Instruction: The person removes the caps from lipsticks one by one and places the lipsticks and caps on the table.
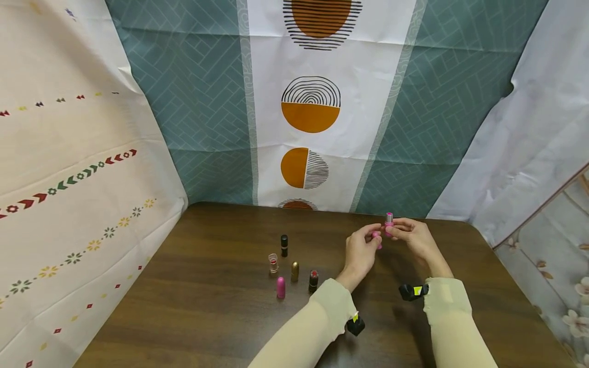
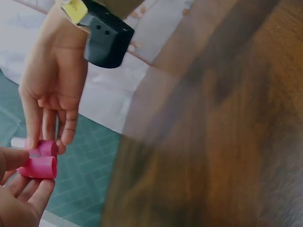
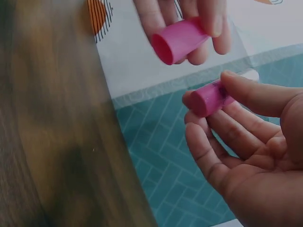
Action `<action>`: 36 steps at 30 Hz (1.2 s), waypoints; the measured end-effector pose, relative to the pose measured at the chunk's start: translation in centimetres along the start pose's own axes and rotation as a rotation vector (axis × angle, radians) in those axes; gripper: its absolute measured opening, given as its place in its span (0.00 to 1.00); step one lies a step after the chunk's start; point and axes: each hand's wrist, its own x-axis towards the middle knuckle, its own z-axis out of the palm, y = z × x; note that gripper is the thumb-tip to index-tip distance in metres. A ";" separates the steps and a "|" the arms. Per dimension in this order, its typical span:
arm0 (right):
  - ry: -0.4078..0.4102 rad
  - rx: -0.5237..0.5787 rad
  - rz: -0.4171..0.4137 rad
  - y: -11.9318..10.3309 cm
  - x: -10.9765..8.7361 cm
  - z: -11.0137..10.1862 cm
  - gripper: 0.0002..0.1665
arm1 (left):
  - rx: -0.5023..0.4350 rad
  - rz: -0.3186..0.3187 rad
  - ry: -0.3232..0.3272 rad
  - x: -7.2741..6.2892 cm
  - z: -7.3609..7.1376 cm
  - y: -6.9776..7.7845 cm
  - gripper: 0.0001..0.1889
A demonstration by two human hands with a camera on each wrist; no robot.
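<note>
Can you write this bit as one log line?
left hand: holds pink cap; right hand: holds pink lipstick tube; cap: off tube

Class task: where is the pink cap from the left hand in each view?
Head: the pink cap is right of centre, in the left hand.
Left wrist: lower left, just below the pink lipstick base.
Right wrist: near the top, above and left of the right hand.
Shared landmark: teal cloth.

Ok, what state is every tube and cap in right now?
Pink base: uncapped, upright, pinched by right hand
Pink cap: off the base, held by left hand
Black tube: standing, looks capped
Clear-topped tube: standing, cap state unclear
Gold tube: standing, looks closed
Pink tube: standing, looks closed
Red-topped black tube: standing, cap state unclear
</note>
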 end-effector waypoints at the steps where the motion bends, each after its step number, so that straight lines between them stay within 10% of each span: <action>1: -0.006 -0.016 0.007 0.1 -0.1 -0.1 0.27 | -0.007 -0.001 0.012 -0.1 0.2 -0.3 0.14; 14: -0.231 0.001 0.168 2.1 -0.9 -1.0 0.20 | 0.097 -0.047 0.040 -0.9 1.1 -3.5 0.06; 24: -0.209 -0.132 0.191 3.7 -0.5 0.0 0.14 | 0.280 -0.042 0.045 -0.6 1.4 -4.4 0.05; 36: -0.198 -0.202 0.144 4.7 -1.0 1.4 0.15 | 0.290 -0.086 0.036 -0.5 1.9 -5.5 0.07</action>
